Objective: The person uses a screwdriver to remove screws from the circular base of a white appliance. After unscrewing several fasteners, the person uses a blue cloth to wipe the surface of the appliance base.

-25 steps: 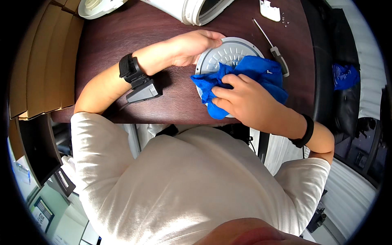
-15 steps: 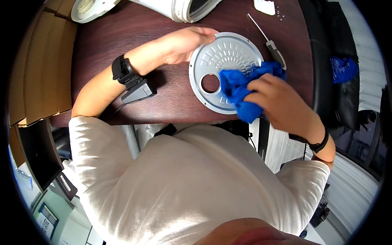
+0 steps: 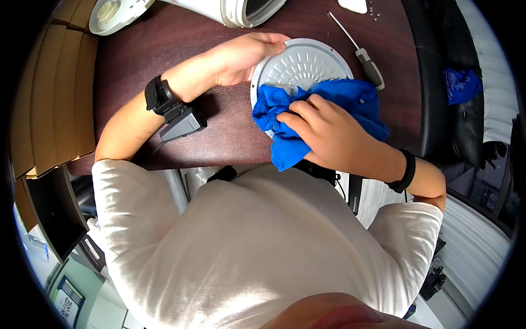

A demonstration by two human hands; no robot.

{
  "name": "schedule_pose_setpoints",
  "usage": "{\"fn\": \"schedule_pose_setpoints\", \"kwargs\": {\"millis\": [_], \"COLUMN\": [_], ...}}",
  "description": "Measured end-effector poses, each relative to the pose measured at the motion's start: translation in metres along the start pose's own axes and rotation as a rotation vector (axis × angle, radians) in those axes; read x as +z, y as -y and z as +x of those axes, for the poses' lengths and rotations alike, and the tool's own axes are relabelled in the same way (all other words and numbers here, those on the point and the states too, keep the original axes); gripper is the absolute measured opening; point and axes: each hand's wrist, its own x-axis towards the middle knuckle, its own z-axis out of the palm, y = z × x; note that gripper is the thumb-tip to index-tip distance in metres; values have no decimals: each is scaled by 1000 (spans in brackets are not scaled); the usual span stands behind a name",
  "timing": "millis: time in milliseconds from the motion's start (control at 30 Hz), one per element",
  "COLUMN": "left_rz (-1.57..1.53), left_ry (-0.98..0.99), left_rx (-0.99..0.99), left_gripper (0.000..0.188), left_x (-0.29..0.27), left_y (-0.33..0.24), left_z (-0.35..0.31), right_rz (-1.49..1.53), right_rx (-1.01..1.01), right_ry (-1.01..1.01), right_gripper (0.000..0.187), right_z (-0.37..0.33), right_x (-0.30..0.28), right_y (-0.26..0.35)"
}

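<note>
A round grey metal plate [image 3: 298, 57] with rings of slots lies at the front part of the table. My left hand [image 3: 249, 56] is closed on its upper left rim, thumb along the edge. My right hand [image 3: 329, 131] grips a blue cloth [image 3: 350, 98] and presses it on the plate's near half. The cloth covers the round hole seen earlier and drapes past the plate's right side and the table's front edge. Right of the plate rests a screwdriver [image 3: 369, 68] with a grey handle, its shaft pointing up and left.
At the back lie a white cylindrical housing [image 3: 233, 13], a white round lid [image 3: 118, 15] and a white piece [image 3: 353, 5] beside several small screws [image 3: 374, 13]. Cardboard [image 3: 60, 93] stands along the left side. A black chair [image 3: 433, 82] with another blue cloth [image 3: 462, 86] is at the right.
My right hand has moved left with the blue cloth, which spreads over the near half of the plate and hides the hole. My left hand stays on the rim.
</note>
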Motion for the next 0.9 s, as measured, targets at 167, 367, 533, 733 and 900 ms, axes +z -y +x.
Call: {"fn": "schedule_pose_setpoints", "kwargs": {"millis": [167,367,533,733,900], "left_rz": [18,41,41,84,63], "left_ry": [-5,-23,61,31,47], "left_rx": [-6,-18,9,18,-8], "left_gripper": [32,31,31,33,34], "left_x": [0,2,-3,-1,-2], "left_y": [-1,-4,1,0,-1], "left_z": [-1,-2,1,0,-1], "right_rz": [84,97,11,-3,-63], "right_rx": [35,-5,-40,30,176], "right_ry": [10,27,219,289,293], "right_gripper": [45,50,46,42,42], "right_z": [1,14,6,-28,-47], "right_x": [-9,9,0,-12,-38], "right_y": [-7,6,8,3,-13]}}
